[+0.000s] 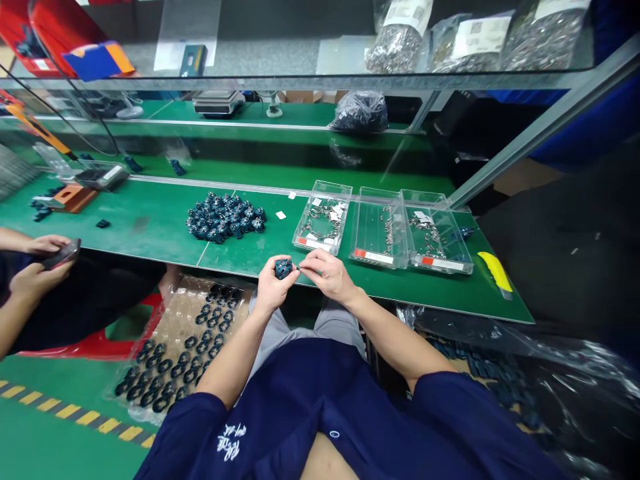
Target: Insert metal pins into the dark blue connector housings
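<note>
Well, the work sits low over the lap: a chunky dark blue moulded plastic part, knobbly and flecked with bright metal, is cupped in the person's left hand, whose curled fingers clench around its lower side. The part lies just above those fingers, at the front edge of the bench and near the right hand. On that hand, the thumb and forefinger are pinched closed right beside the part's right side, with the other fingers loosely bent; a tiny bright speck at the fingertips may be a metal piece, but it is too small to tell. Ahead on the green workbench mat, a heap of similar blue parts makes a lumpy, glinting mound. To its right stand 3 clear plastic trays holding small silvery metal pieces, and past them lies a yellow-handled knife. Below the bench edge on the left, a clear blister tray holds rows of black rings, propped by a red stool. Further left, a co-worker's hands hold a dark flat object, well apart from the person's own. Above, behind a glass shelf, bulk bags of metal hardware rest beside a digital scale on a farther green bench.
</note>
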### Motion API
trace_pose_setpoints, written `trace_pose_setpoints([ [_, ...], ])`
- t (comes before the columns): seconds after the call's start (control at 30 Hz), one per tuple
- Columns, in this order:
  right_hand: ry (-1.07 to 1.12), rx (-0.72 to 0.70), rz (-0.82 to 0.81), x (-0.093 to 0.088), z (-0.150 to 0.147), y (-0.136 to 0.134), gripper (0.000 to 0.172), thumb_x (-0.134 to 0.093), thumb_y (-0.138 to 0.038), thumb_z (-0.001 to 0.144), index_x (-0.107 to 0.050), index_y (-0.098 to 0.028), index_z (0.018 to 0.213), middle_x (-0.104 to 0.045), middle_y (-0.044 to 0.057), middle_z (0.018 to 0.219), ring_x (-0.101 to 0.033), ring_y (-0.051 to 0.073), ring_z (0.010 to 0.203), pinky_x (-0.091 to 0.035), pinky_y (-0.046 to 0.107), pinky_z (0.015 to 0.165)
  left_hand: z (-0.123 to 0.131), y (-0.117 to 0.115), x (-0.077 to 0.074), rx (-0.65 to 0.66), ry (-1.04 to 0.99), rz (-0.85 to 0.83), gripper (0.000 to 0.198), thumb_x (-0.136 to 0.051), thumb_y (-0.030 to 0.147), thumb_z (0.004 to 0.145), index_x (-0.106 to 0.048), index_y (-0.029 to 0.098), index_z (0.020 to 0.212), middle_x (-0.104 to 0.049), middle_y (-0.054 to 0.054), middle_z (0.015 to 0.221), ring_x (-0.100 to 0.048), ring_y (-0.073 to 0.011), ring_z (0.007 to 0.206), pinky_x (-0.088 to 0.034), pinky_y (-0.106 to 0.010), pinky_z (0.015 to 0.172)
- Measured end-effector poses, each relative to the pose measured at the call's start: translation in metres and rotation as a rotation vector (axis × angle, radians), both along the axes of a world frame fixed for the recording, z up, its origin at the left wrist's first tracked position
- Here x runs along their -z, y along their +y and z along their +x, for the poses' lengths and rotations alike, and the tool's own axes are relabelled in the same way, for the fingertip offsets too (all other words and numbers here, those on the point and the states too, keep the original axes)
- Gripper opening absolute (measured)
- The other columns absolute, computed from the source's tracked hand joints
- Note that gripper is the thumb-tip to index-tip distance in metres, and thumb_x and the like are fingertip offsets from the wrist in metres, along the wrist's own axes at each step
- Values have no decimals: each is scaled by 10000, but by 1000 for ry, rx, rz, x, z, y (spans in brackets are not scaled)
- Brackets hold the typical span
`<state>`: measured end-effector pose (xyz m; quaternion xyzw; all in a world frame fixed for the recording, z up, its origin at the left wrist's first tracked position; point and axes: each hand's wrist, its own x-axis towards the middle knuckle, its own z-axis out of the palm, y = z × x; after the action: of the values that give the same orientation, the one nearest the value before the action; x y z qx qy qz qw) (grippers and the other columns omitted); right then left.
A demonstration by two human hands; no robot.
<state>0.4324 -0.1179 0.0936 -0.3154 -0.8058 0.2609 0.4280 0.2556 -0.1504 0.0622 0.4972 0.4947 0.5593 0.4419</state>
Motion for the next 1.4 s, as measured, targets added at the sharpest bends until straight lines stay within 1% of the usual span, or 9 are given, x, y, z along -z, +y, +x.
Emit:
trace_pose_setpoints([
  [0.17, 87, -44, -266, -3, 10, 4, 144, -587, -305, 932, -664, -196, 879, -623, 30, 834, -559, 156, 749, -453, 296, 712, -4, 3, 1, 92, -48, -24, 609, -796, 356, 723, -374, 252, 1148, -625, -36, 1093, -687, -136, 760, -565, -307, 714],
  [0.3, 105, -62, -389, -4, 16, 4, 146, -573, -327, 930, -638, -204, 883, -615, 18, 794, -543, 159, 722, -433, 291, 692, -7, 8, -2, 118, 63, 37, 506, -789, 364, 738, -497, 209, 1121, -614, -68, 1104, -670, -180, 974, -544, -341, 887],
  [0.37, 90, -64, -359, -4, 17, 3, 151, -557, -325, 937, -636, -206, 888, -619, 22, 805, -547, 164, 740, -433, 298, 716, -7, 10, -4, 122, 81, 43, 504, -768, 375, 766, -534, 195, 1176, -627, -88, 1110, -651, -191, 1022, -534, -344, 918],
  [0.47, 65, -71, -282, -7, 18, 3, 145, -544, -307, 943, -637, -207, 895, -626, 30, 840, -557, 169, 772, -434, 307, 752, -6, 9, -7, 178, 71, 48, 516, -712, 408, 820, -539, 206, 1262, -628, -111, 1163, -652, -198, 1006, -571, -333, 834],
  [0.57, 47, -111, -231, -9, 19, 5, 145, -532, -290, 948, -644, -209, 901, -633, 38, 865, -561, 175, 786, -434, 318, 776, -6, 9, -7, 236, 102, 63, 446, -675, 416, 849, -601, 204, 1234, -624, -125, 1211, -655, -217, 1009, -590, -326, 761],
  [0.77, -23, -200, -196, -11, 23, 12, 163, -527, -304, 955, -649, -213, 897, -620, 39, 840, -544, 178, 770, -424, 319, 766, -12, 12, -4, 230, 304, 107, 420, -744, 374, 795, -663, 207, 1173, -674, -103, 1185, -653, -232, 1065, -531, -382, 947],
  [0.9, -62, -237, -179, -14, 24, 14, 177, -539, -336, 951, -655, -215, 896, -618, 47, 831, -537, 183, 765, -423, 316, 751, -14, 12, -10, 248, 420, 118, 386, -721, 368, 808, -676, 215, 1160, -695, -94, 1161, -657, -238, 1067, -504, -389, 982],
  [1.2, -96, -224, -201, -14, 21, 13, 185, -514, -315, 955, -645, -211, 876, -613, 32, 805, -534, 170, 734, -417, 304, 730, -12, 10, -16, 283, 504, 134, 368, -700, 373, 817, -675, 227, 1154, -713, -80, 1139, -653, -247, 1061, -490, -390, 977],
  [1.4, -115, -131, -134, -10, 14, 7, 174, -489, -290, 961, -629, -213, 893, -626, 51, 835, -544, 185, 758, -426, 320, 739, -7, 7, -20, 251, 542, 174, 298, -652, 324, 842, -677, 219, 1120, -713, -72, 1081, -654, -231, 998, -495, -368, 928],
])
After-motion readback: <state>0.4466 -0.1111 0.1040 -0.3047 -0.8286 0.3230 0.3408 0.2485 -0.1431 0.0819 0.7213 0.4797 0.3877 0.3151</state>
